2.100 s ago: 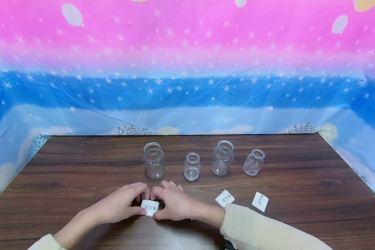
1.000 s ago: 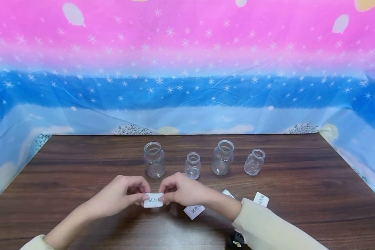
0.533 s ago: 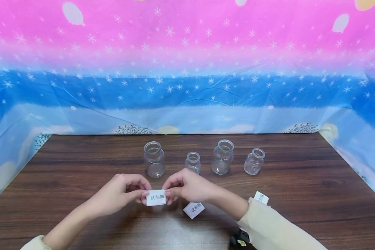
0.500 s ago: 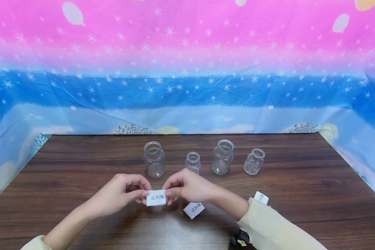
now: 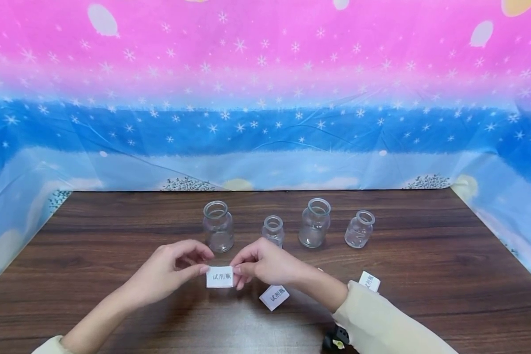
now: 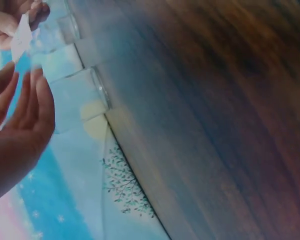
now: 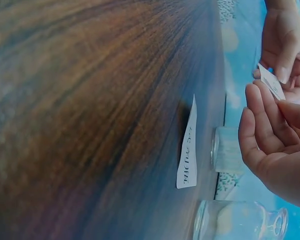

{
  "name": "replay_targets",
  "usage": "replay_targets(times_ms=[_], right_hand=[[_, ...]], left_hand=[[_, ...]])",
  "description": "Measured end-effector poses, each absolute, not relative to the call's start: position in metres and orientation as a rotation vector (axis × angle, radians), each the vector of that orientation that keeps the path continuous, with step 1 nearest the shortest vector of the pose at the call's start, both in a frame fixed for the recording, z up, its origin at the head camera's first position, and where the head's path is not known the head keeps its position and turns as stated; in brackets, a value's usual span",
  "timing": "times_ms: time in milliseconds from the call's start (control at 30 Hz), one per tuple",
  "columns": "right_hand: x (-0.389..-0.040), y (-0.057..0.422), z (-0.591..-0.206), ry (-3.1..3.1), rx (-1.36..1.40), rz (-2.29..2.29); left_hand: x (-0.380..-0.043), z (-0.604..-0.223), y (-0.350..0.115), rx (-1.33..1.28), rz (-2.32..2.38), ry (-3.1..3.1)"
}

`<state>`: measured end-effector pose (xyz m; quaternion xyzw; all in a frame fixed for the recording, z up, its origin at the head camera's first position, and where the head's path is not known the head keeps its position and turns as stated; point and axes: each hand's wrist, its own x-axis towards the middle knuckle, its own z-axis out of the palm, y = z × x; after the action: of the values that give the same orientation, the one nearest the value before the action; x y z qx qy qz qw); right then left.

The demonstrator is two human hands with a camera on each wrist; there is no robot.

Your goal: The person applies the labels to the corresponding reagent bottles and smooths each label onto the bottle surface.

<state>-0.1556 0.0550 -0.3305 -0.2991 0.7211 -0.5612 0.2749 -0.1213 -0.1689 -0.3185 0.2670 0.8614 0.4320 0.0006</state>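
White label (image 5: 219,278), printed with three dark characters, hangs above the tabletop (image 5: 128,216) between our two hands. We pinch its right edge between the thumb and fingers of our right hand (image 5: 265,265). On our left hand (image 5: 170,268) the fingers are spread well away from the thumb, whose tip is at the label's left edge; we cannot tell whether it touches. Near our right wrist, a second label (image 5: 275,297) sits on the tabletop. Our cream sleeve (image 5: 394,317) partly covers a third label (image 5: 370,280), and a dark object (image 5: 341,335) shows beside the cuff. Beyond our hands, four open glass jars stand in a row: a larger jar (image 5: 219,228), a smaller jar (image 5: 273,232) partly behind our right hand, another larger jar (image 5: 315,226), and another smaller jar (image 5: 360,232). Behind everything we see a pink and blue snowflake cloth (image 5: 265,93).
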Motion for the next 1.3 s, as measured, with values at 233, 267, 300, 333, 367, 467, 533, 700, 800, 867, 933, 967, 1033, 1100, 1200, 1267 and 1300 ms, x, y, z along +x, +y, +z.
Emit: replay_targets(times_ms=[233, 267, 300, 333, 367, 467, 533, 700, 800, 867, 933, 967, 1033, 1100, 1200, 1267, 1300], right_hand=[[-0.158, 0.051, -0.334, 1.935, -0.744, -1.585], [-0.159, 0.051, -0.334, 1.931, -0.740, -1.591], [-0.159, 0.050, -0.335, 1.925, -0.741, -1.595], [-0.159, 0.050, -0.335, 1.922, -0.742, -1.599], [-0.159, 0.049, -0.336, 1.920, -0.748, -1.602], [-0.158, 0.049, -0.335, 1.904, -0.759, -1.612], [-0.157, 0.048, -0.335, 1.889, -0.767, -1.615], [-0.157, 0.048, -0.335, 1.866, -0.799, -1.607], [-0.158, 0.048, -0.336, 1.858, -0.822, -1.602], [-0.158, 0.048, -0.336, 1.847, -0.824, -1.606], [-0.157, 0.047, -0.337, 1.842, -0.824, -1.608], [-0.157, 0.047, -0.337, 1.842, -0.823, -1.610], [-0.157, 0.047, -0.337, 1.847, -0.811, -1.616], [-0.157, 0.048, -0.338, 1.862, -0.804, -1.609], [-0.158, 0.048, -0.340, 1.885, -0.790, -1.594], [-0.159, 0.049, -0.340, 1.906, -0.775, -1.582], [-0.159, 0.050, -0.340, 1.919, -0.768, -1.575]], left_hand=[[-0.117, -0.302, -0.166, 0.819, 1.426, 2.804], [-0.116, -0.301, -0.165, 0.823, 1.416, 2.791], [-0.115, -0.301, -0.164, 0.823, 1.397, 2.777], [-0.114, -0.301, -0.162, 0.823, 1.377, 2.762], [-0.114, -0.303, -0.161, 0.819, 1.353, 2.749], [-0.114, -0.310, -0.158, 0.802, 1.286, 2.727], [-0.115, -0.315, -0.157, 0.805, 1.271, 2.717], [-0.116, -0.321, -0.153, 0.849, 1.301, 2.693], [-0.117, -0.322, -0.151, 0.862, 1.299, 2.704], [-0.117, -0.323, -0.149, 0.869, 1.282, 2.726], [-0.117, -0.324, -0.148, 0.874, 1.273, 2.742], [-0.118, -0.324, -0.148, 0.879, 1.269, 2.748], [-0.118, -0.324, -0.147, 0.879, 1.251, 2.764], [-0.118, -0.325, -0.148, 0.870, 1.227, 2.778], [-0.117, -0.325, -0.152, 0.837, 1.190, 2.800], [-0.117, -0.324, -0.156, 0.812, 1.178, 2.810], [-0.116, -0.324, -0.159, 0.800, 1.174, 2.815]])
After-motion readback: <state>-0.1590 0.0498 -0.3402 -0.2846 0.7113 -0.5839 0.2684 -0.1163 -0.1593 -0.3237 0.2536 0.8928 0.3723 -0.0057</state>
